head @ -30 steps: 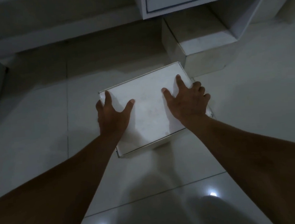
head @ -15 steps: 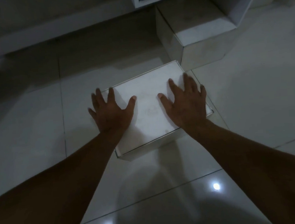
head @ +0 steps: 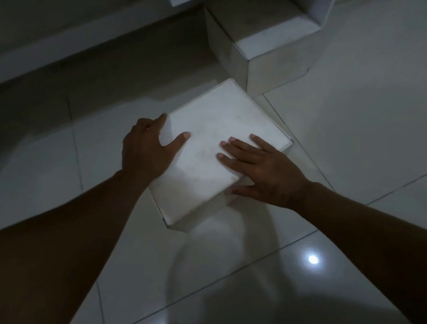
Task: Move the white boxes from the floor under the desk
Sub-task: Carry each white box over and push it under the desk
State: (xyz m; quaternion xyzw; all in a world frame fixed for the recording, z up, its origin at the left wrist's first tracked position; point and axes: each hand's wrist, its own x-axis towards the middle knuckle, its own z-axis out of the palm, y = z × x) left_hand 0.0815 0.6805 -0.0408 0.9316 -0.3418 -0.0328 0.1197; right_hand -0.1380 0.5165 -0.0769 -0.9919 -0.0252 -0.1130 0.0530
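Here the flat white box (head: 219,151) lies on the tiled floor (head: 359,150), out in front of the desk rather than beneath it, turned so that one corner points toward the person. Both hands are on it, and how they sit suggests a turn or a slide rather than a lift. The left hand (head: 146,150) wraps the box's left edge, its fingers bent down over the side and largely out of sight, the thumb laid across the lid; that looks like the guiding grip. The right hand (head: 261,170) lies flat with its fingers straight and spread on the lid near the right corner, while its thumb drops down against the near side wall, so it presses and steadies more than it clasps. Just beyond the box's far corner stands a second white box (head: 269,45), taller, set partly under the desk's lower frame (head: 327,2); whether the two boxes touch I cannot tell in this dim light. That one seems to mark the spot the flat box is meant for, beside it in the shadowed gap. The glossy tiles should let the cardboard glide easily, though a corner might catch on the neighbouring box.
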